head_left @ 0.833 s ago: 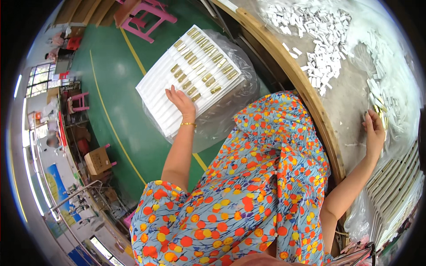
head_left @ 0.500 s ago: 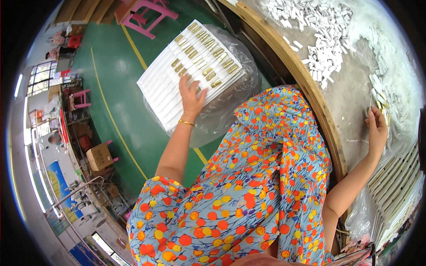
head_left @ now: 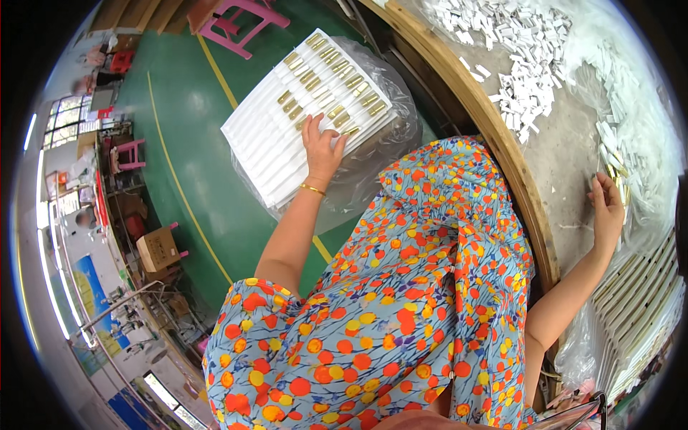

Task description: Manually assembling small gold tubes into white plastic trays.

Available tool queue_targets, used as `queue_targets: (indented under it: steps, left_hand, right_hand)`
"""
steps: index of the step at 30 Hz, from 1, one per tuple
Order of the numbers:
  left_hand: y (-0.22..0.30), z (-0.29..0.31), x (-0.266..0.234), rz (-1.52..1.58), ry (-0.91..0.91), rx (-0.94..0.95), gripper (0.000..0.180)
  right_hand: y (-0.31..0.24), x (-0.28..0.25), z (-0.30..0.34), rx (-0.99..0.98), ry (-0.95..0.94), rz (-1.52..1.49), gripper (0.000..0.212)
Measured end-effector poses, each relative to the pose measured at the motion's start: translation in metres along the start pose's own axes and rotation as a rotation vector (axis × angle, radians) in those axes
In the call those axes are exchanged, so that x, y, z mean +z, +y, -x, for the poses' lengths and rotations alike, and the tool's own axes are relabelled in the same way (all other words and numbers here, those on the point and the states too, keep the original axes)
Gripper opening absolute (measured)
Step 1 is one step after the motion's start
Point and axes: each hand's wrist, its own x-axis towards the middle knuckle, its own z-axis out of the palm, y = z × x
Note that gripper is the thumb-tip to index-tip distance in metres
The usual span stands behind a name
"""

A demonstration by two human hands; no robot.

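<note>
Presently, left hand [head_left: 324, 158], upper centre, overlies a white ridged tray [head_left: 261, 152], fingers [head_left: 307, 130] half-open. Right hand [head_left: 608, 209], far right: fingers nearly meeting. Holds indeterminable.

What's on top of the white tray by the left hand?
Rows of small gold-coloured pieces lie on the white tray. The left hand covers part of it; whatever lies beneath can't be seen.

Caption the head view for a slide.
Left hand at a white ridged tray of gold pieces; right hand at the worktable.
</note>
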Motion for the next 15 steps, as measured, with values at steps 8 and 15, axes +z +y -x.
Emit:
queue_targets:
  steps: [8, 15]
  left_hand:
    - [-0.007, -0.007, -0.001, -0.009, 0.021, -0.061, 0.015]
    - [-0.08, 0.027, -0.025, 0.094, 0.377, -0.547, 0.018]
  right_hand:
    - [-0.008, 0.004, 0.003, 0.007, -0.015, -0.01, 0.03]
    - [-0.007, 0.006, 0.005, 0.006, -0.03, 0.009, 0.029]
